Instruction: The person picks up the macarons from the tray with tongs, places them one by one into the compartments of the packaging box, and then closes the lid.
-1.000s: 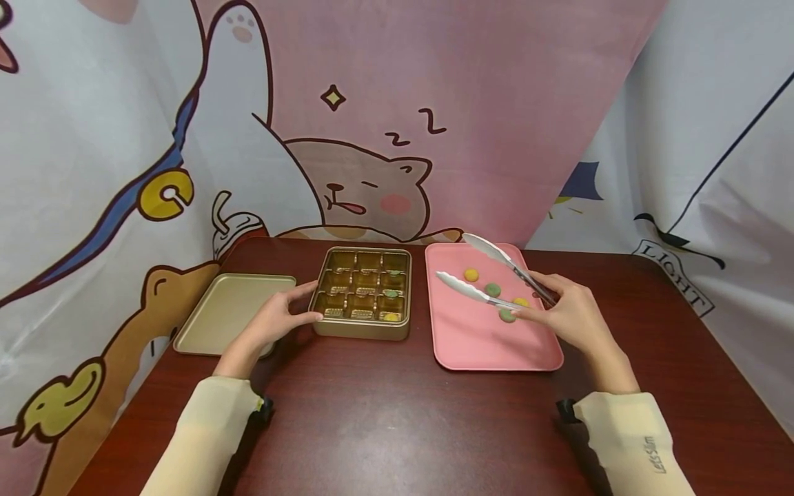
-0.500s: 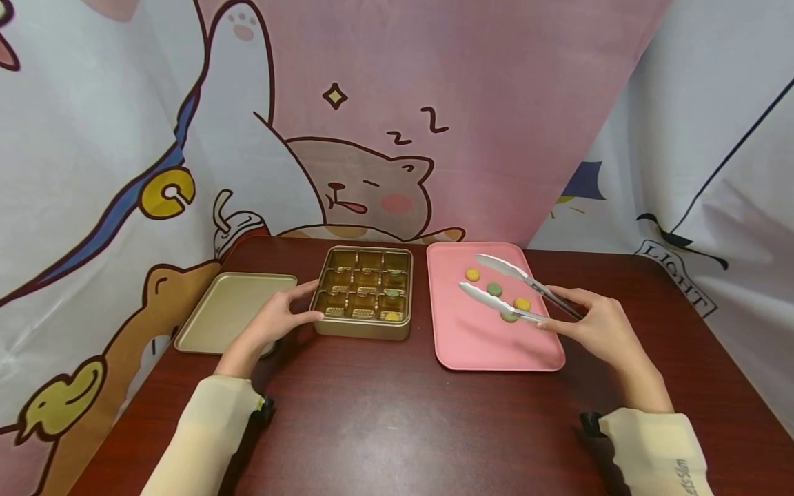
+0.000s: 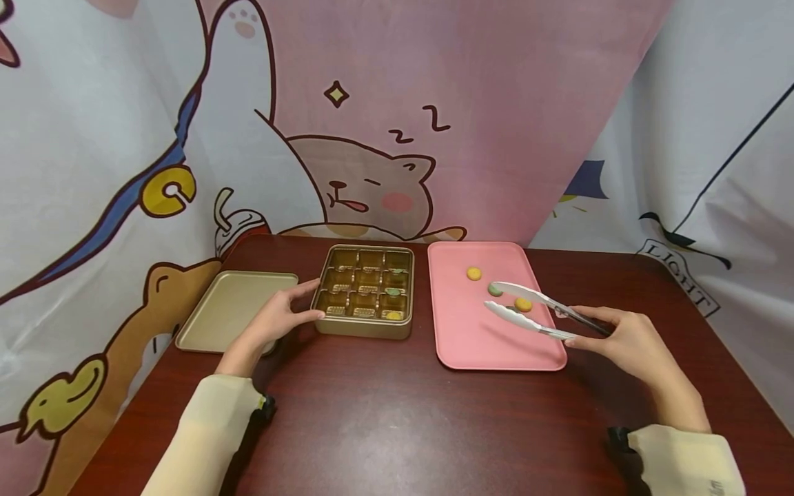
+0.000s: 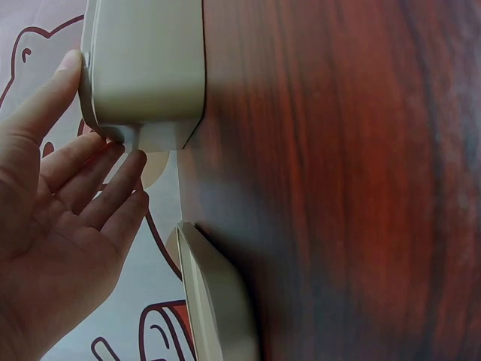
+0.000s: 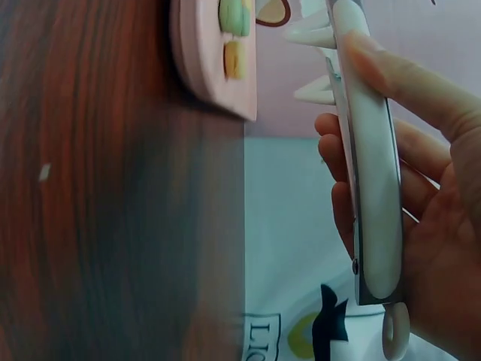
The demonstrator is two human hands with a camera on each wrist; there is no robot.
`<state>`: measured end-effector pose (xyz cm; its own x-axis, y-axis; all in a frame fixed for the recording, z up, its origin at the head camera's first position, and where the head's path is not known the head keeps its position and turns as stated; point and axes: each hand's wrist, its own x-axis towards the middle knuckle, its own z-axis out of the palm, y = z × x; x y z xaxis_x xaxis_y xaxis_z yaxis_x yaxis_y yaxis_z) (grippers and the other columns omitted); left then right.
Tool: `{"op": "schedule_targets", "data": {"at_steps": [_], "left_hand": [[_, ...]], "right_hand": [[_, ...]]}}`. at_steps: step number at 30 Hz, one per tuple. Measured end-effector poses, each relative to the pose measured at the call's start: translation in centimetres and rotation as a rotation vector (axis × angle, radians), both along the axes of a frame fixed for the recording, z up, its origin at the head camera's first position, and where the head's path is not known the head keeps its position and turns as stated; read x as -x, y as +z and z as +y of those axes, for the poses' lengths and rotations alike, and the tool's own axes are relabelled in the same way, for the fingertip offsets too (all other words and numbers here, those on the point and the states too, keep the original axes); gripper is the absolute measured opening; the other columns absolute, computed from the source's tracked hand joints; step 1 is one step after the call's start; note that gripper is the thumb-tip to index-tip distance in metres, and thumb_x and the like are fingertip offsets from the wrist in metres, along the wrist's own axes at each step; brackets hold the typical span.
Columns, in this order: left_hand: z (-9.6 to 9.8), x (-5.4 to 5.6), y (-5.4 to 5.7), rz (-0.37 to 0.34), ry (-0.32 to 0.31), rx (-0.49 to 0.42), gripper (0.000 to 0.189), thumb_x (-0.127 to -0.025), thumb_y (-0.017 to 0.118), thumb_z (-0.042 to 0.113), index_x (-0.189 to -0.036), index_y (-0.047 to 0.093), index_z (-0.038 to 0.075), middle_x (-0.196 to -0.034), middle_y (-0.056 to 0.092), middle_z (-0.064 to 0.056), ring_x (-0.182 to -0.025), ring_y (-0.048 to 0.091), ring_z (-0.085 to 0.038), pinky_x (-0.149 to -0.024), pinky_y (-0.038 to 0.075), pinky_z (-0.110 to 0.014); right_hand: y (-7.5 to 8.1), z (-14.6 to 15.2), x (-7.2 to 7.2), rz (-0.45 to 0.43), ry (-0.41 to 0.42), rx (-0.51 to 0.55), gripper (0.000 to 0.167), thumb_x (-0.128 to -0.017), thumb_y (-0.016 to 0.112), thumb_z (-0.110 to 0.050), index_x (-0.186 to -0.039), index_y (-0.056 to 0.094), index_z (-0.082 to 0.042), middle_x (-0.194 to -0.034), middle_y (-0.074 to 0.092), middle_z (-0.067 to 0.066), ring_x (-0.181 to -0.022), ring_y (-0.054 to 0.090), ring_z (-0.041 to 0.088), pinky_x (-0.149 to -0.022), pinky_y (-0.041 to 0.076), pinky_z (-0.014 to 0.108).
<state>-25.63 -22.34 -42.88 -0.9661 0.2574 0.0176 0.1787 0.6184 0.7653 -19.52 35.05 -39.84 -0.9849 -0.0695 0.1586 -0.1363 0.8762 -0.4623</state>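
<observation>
A: Start with the nearest: how does the right hand (image 3: 629,339) stand, at the right of the frame?

B: Clamped on the tongs (image 3: 527,322); their tips are apart, above the pink tray (image 3: 462,337). An uneven squeeze could make a pick slip sideways, and too hard a squeeze could crack it.

A: And the left hand (image 3: 279,318), left of centre?

B: Thumb and fingers apart, resting against the tin (image 3: 362,329). A stronger push could slide the tin over the tabletop (image 3: 397,427).

A: What crowds the tongs?

B: 4 macarons lie on the tray. The near green macaron (image 3: 511,309), partly hidden by the tongs, sits close to the near yellow macaron (image 3: 523,304), so reaching for 1 could nudge the other. Farther back are the far green macaron (image 3: 495,289) and the far yellow macaron (image 3: 474,273).

A: Obstacles beyond?

B: The tin's wall and dividers could catch a low tip; its right column holds 3 macarons. The loose lid (image 3: 232,306), at left, could get knocked by the left forearm. Behind everything, the printed cloth (image 3: 527,103) limits room.
</observation>
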Motion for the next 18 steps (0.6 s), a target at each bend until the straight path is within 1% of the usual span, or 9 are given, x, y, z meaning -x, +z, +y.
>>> {"op": "schedule_targets", "data": {"at_steps": [6, 11, 18], "left_hand": [[0.0, 0.0, 0.0, 0.003, 0.001, -0.007, 0.073, -0.09, 0.075, 0.021, -0.153, 0.042, 0.009, -0.158, 0.04, -0.014, -0.148, 0.031, -0.039, -0.119, 0.026, -0.06], [0.0, 0.0, 0.1, -0.002, 0.007, -0.007, 0.073, -0.089, 0.076, 0.021, -0.153, 0.042, 0.01, -0.158, 0.04, -0.014, -0.149, 0.03, -0.038, -0.119, 0.025, -0.06], [0.0, -0.1, 0.1, -0.007, 0.006, -0.003, 0.073, -0.089, 0.076, 0.022, -0.153, 0.041, 0.011, -0.158, 0.04, -0.014, -0.149, 0.03, -0.039, -0.119, 0.025, -0.06]], "right_hand": [[-0.4, 1.3, -0.3, -0.01, -0.002, -0.055, 0.064, -0.07, 0.089, -0.043, -0.12, 0.073, -0.005, -0.102, 0.074, 0.021, -0.079, 0.056, 0.019, -0.062, 0.042, 0.025], [-0.6, 2.0, -0.5, -0.018, -0.003, -0.079, 0.067, -0.069, 0.089, -0.045, -0.118, 0.073, -0.003, -0.097, 0.075, 0.021, -0.076, 0.055, 0.019, -0.061, 0.04, 0.025], [-0.8, 2.6, -0.7, -0.073, -0.005, -0.109, 0.071, -0.07, 0.088, -0.047, -0.12, 0.071, 0.001, -0.094, 0.074, 0.022, -0.075, 0.053, 0.021, -0.06, 0.037, 0.027]]}}
